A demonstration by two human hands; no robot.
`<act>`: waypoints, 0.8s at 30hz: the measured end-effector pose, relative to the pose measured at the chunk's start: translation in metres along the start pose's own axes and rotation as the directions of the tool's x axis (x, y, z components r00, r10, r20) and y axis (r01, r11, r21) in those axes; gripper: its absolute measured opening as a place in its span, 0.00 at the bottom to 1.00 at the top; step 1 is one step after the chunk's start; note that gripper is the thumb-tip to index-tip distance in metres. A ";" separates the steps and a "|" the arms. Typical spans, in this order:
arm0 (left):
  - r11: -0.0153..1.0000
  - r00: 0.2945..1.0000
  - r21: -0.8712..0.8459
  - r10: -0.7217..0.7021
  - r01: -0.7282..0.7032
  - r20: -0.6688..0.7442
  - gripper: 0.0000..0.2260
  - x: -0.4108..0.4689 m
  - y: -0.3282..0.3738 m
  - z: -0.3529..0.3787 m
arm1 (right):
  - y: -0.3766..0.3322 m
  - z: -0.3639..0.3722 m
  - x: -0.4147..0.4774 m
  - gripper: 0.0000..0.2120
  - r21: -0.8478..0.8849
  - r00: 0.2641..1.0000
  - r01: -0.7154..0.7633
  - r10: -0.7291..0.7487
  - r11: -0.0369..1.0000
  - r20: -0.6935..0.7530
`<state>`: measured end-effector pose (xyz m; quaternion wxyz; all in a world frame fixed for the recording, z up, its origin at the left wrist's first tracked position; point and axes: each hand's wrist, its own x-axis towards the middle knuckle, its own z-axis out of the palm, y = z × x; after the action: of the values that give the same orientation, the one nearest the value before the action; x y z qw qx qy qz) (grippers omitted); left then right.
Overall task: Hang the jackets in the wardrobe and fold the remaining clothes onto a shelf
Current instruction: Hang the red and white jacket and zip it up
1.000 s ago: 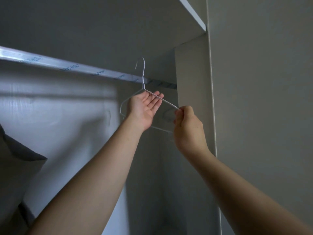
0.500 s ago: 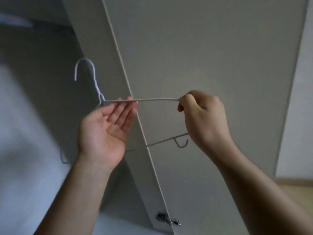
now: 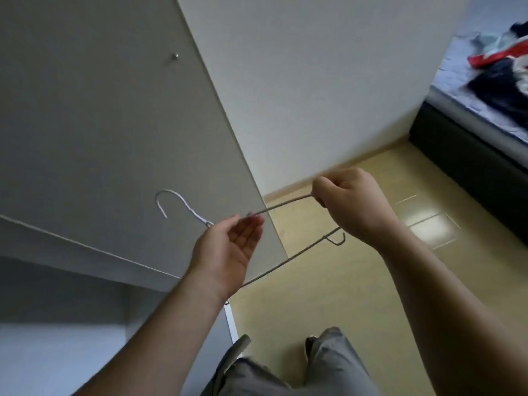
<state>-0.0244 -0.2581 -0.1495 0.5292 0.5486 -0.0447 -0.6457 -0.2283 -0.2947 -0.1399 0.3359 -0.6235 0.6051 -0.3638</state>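
Right hand (image 3: 357, 207) pinches right-side end of wire hanger (image 3: 281, 205), centre frame. left hand (image 3: 225, 252) slack, palm showing, fingertips touching wire near neck.
Hanger likely light, thin, springy, easily bent: grip shoulders or neck, not hook.
Its other shoulder hidden behind left wrist.
Clothes (image 3: 497, 78) on bed (image 3: 463, 155), upper right, blurred; jackets indistinguishable.
Wardrobe door (image 3: 100, 110) upper left; rail out of frame.

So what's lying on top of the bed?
A heap of clothes, dark, red and pale, lies on the bed. It is blurred; what lies underneath the heap is covered.
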 end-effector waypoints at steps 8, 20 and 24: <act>0.882 0.905 0.354 -0.389 0.311 0.173 0.10 -0.037 -0.045 0.162 | 0.015 -0.172 -0.056 0.19 -0.045 0.901 -0.362 0.337 0.931 -0.272; 0.746 0.787 0.614 -0.530 0.257 0.315 0.08 0.001 -0.079 0.307 | 0.042 -0.238 -0.070 0.14 0.167 0.716 -0.464 0.479 0.870 -0.507; 0.697 0.766 0.688 -0.551 0.202 0.332 0.09 0.030 -0.076 0.347 | 0.049 -0.242 -0.041 0.15 0.163 0.664 -0.517 0.514 0.840 -0.544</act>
<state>-0.3296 -0.4287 -0.0814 0.1379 0.4928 -0.2741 -0.8142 -0.4617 -0.2504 -0.0603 0.2276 -0.2905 0.8289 -0.4204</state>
